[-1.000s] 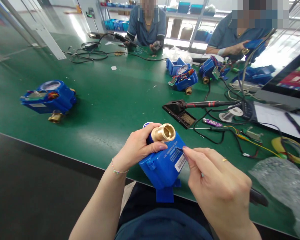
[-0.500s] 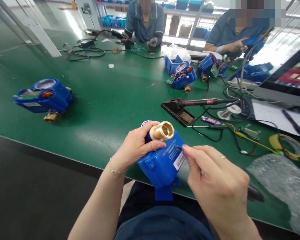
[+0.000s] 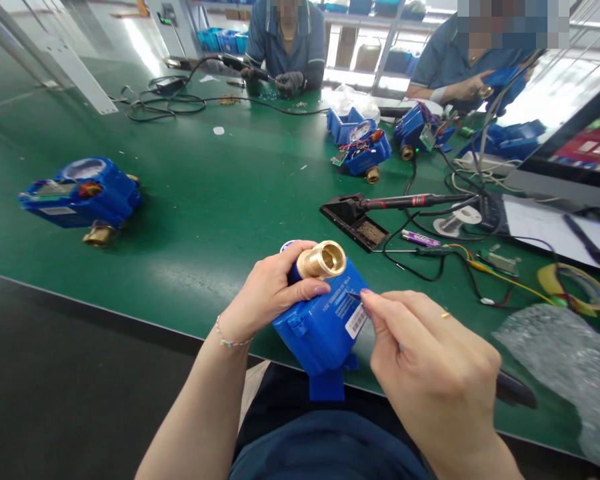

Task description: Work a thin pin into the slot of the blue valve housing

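Note:
My left hand (image 3: pixel 275 287) is closed round the brass pipe end (image 3: pixel 325 260) of a blue water meter (image 3: pixel 307 333). The meter is tilted at the table's front edge, its printed face and white barcode label (image 3: pixel 357 321) turned up. In a pinch, my right hand (image 3: pixel 430 360) holds a thin dark-tipped tool (image 3: pixel 353 295), whose point is at the printed face beside the label. Fingers hide most of this tool, so its kind is unclear. A dark handle-like end (image 3: pixel 517 390) shows behind the right hand; whether it belongs to the tool I cannot tell.
Another blue meter (image 3: pixel 87 190) lies open at left, with more opened meters (image 3: pixel 367 150) at the back. To the right are a soldering iron (image 3: pixel 415 201) in its stand, solder spool (image 3: pixel 457 220), yellow tape (image 3: pixel 575 290), bubble wrap (image 3: pixel 555 373) and cables. Two co-workers sit opposite.
My hands and the meter stay almost in place, with the tool's point still at the printed face. The view has shifted slightly. One co-worker's hands opposite have come closer together.

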Tool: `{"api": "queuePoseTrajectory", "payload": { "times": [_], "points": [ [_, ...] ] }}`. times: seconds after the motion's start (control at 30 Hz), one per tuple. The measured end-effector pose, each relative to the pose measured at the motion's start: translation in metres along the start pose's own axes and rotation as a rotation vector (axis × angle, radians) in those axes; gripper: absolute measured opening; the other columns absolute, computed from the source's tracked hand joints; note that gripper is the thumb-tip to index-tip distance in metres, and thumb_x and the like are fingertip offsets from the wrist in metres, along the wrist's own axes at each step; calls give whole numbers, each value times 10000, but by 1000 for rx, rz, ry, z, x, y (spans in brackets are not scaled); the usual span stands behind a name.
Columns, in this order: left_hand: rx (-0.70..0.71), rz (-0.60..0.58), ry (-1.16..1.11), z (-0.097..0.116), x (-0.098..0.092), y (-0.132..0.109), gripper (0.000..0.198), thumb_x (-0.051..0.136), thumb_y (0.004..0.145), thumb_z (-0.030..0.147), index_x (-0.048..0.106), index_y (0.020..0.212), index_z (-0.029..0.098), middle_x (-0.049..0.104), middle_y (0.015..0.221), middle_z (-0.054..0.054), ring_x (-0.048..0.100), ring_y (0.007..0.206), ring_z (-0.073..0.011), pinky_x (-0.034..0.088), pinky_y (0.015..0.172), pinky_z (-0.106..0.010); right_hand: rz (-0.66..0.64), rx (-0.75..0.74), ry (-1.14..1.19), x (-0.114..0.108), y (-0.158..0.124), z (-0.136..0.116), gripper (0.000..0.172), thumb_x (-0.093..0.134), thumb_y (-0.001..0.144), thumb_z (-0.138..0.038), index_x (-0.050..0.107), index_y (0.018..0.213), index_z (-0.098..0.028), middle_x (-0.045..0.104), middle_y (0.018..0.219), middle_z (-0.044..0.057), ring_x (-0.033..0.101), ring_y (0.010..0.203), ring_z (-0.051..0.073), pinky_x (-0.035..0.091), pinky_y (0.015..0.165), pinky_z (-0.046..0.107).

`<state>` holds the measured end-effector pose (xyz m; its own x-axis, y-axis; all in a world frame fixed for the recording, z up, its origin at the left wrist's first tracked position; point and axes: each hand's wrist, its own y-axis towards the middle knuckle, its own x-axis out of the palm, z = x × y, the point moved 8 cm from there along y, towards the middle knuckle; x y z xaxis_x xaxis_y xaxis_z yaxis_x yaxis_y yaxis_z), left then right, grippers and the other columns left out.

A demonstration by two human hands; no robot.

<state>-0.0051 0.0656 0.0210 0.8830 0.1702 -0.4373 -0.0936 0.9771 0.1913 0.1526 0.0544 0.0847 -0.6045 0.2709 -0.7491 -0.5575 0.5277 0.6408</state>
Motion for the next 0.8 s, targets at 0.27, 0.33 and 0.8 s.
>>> {"api": "queuePoseTrajectory", "payload": {
  "times": [0.27, 0.33, 0.8],
  "points": [
    [2, 0, 2, -2, 0, -1, 516, 563, 770, 637, 535, 1103, 243, 621, 1014, 0, 569, 865, -193, 393, 746, -282, -13, 9, -1, 1, 1, 3, 215, 570, 735, -3, 678, 853, -147, 660, 753, 8, 599, 676, 151, 420, 617, 274],
    [18, -1, -4, -1, 0, -1, 512, 564, 768, 638, 535, 1098, 248, 619, 1002, 9, 566, 859, -184, 391, 748, -275, -11, 10, 7, 1, 1, 2, 224, 563, 734, 3, 677, 853, -148, 661, 750, 7, 599, 672, 148, 421, 620, 271],
    [26, 4, -1, 0, -1, -2, 496, 571, 772, 625, 534, 1091, 247, 614, 981, 7, 564, 853, -183, 391, 740, -272, -16, 37, 17, 0, 1, 2, 213, 560, 748, -7, 679, 856, -148, 661, 747, 10, 605, 675, 143, 429, 623, 262]
  ]
}}
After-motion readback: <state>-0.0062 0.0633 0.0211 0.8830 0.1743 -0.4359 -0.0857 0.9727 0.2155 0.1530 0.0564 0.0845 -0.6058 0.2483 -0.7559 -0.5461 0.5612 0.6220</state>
